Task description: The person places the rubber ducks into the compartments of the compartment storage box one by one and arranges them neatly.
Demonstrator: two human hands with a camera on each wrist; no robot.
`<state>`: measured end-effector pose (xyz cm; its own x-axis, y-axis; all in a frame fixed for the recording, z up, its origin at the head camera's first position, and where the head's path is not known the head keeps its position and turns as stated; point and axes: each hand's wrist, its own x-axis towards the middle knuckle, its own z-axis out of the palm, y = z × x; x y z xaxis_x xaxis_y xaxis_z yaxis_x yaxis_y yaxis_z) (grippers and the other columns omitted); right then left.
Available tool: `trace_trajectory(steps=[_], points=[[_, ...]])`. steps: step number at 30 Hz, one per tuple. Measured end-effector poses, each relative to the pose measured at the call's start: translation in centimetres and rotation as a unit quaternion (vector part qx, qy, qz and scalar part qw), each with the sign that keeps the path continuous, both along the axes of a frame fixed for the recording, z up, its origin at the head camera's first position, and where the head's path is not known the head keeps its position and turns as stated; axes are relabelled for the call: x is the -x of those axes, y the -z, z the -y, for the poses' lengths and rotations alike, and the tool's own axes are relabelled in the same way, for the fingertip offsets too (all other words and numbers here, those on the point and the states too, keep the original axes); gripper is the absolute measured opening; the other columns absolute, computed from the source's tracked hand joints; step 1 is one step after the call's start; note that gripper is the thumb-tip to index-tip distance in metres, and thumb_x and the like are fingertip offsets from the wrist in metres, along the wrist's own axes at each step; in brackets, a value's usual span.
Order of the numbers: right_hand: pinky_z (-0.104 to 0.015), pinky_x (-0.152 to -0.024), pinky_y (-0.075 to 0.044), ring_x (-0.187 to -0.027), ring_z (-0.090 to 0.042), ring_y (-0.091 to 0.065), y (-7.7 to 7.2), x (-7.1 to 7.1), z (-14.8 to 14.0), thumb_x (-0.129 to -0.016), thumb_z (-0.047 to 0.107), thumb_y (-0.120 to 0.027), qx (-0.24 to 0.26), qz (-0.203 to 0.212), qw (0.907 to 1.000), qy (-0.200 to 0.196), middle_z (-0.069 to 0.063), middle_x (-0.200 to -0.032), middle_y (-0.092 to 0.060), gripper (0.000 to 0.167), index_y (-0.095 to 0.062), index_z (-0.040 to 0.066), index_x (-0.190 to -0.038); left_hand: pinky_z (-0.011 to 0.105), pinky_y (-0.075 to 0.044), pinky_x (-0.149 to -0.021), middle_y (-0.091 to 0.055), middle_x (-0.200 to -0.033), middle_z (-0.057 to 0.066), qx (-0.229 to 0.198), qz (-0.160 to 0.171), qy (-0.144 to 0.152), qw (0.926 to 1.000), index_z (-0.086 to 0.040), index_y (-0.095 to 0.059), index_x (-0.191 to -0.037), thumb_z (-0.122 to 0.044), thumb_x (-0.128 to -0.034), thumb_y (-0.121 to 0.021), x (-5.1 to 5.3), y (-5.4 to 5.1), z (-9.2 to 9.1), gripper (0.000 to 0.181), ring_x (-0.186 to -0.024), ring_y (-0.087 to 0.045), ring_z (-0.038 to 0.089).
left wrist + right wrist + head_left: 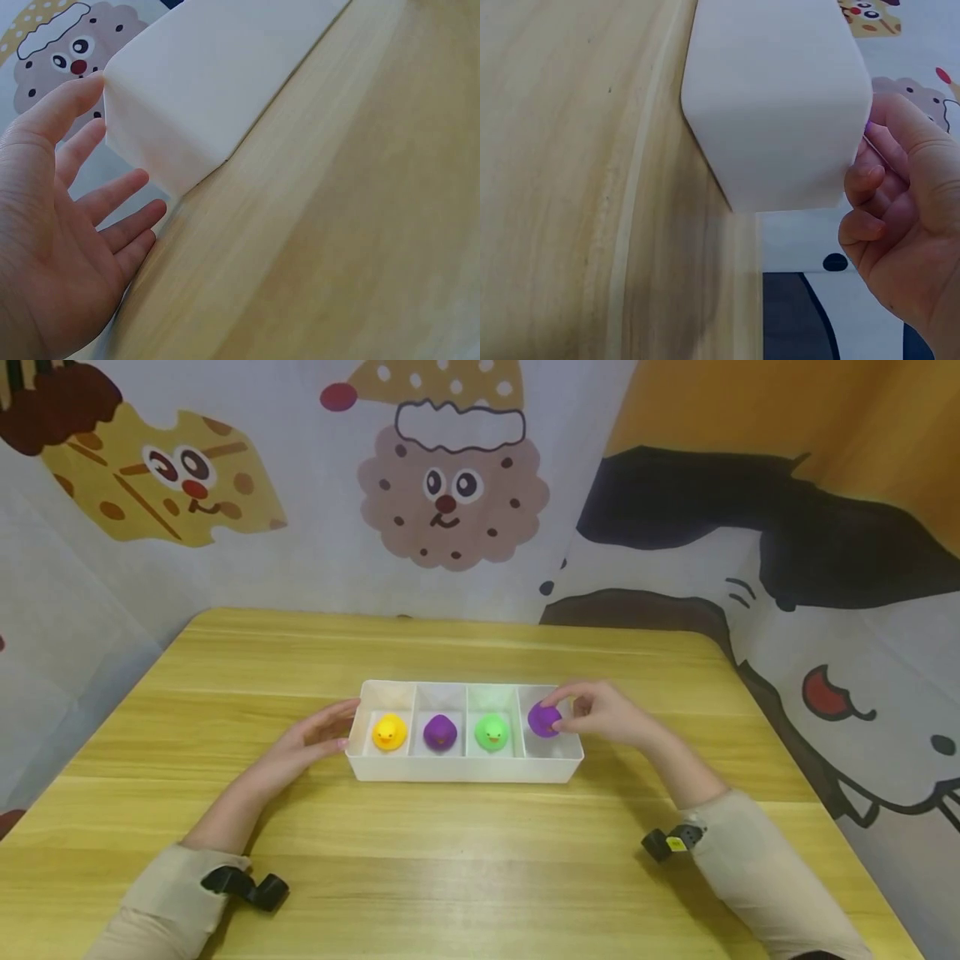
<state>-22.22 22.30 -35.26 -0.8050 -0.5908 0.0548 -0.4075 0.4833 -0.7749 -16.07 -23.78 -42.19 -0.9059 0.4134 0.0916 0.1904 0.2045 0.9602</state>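
Observation:
A white box [465, 769] divided into compartments sits in the middle of the table. From left to right it holds a yellow toy duck [389, 732], a purple toy duck [440, 732], a green toy duck [492, 732] and, in the rightmost compartment, a second purple toy duck [544, 719]. My right hand [603, 714] pinches that last duck between thumb and finger; the right wrist view shows only a sliver of purple, the box wall hiding the rest. At the box's left end, my left hand [311, 742] touches the edge with its fingers spread and relaxed.
The wooden table [465, 877] stretches around the box on all sides. Behind it hangs a curtain [315, 585] printed with cartoon figures. Each forearm wears a small black camera, the left one [247, 887] and the right one [671, 842] both just above the tabletop.

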Motion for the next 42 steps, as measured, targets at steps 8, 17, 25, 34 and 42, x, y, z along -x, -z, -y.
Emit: trace_trajectory(steps=[8,17,25,34,42], points=[[-0.027,-0.060,-0.045,-0.071,-0.025,-0.054,-0.1,-0.1,0.6,-0.080,0.001,-0.074,-0.024,0.011,0.9996,-0.001,-0.012,-0.111,-0.066,0.030,-0.069,0.001,-0.110,0.067,-0.022,-0.102,-0.032,-0.151,0.018,0.001,0.006,0.000,1.0000,-0.010,-0.030,-0.150,-0.016,-0.0986,-0.052,-0.1,-0.2,-0.1,0.056,-0.134,-0.032,0.041],[-0.030,-0.063,-0.043,-0.086,-0.031,-0.055,1.1,0.8,0.3,-0.078,0.011,-0.079,-0.036,0.014,0.9992,-0.010,-0.004,-0.111,-0.068,0.029,-0.073,0.010,-0.106,0.066,-0.026,-0.100,-0.031,-0.151,0.020,-0.004,-0.007,0.008,0.9999,-0.007,-0.029,-0.150,-0.013,-0.0990,-0.051,0.0,0.0,-0.1,0.056,-0.133,-0.032,0.042],[-0.049,-0.092,-0.040,-0.107,-0.026,-0.056,0.6,1.0,0.8,-0.077,0.017,-0.079,-0.081,0.025,0.9963,0.008,-0.005,-0.114,-0.067,0.030,-0.073,0.014,-0.106,0.065,-0.027,-0.100,-0.031,-0.151,0.019,0.002,-0.006,0.006,1.0000,-0.012,-0.031,-0.150,-0.014,-0.0992,-0.051,0.1,0.0,0.1,0.055,-0.133,-0.033,0.041],[-0.057,-0.101,-0.032,-0.118,-0.030,-0.052,0.2,1.0,1.3,-0.076,0.014,-0.080,-0.103,0.035,0.9940,0.014,-0.006,-0.117,-0.066,0.029,-0.074,0.015,-0.104,0.067,-0.026,-0.100,-0.032,-0.151,0.019,0.005,-0.001,0.003,1.0000,-0.008,-0.030,-0.150,-0.014,-0.0992,-0.051,0.0,-0.1,0.0,0.056,-0.132,-0.033,0.041],[-0.056,-0.101,-0.034,-0.116,-0.029,-0.053,0.2,1.1,1.6,-0.075,0.013,-0.081,-0.124,0.029,0.9917,0.014,-0.002,-0.114,-0.067,0.028,-0.075,0.017,-0.102,0.066,-0.025,-0.101,-0.032,-0.151,0.017,0.004,0.004,0.001,1.0000,-0.011,-0.031,-0.150,-0.015,-0.0989,-0.052,-0.1,-0.2,0.0,0.055,-0.132,-0.034,0.040]])
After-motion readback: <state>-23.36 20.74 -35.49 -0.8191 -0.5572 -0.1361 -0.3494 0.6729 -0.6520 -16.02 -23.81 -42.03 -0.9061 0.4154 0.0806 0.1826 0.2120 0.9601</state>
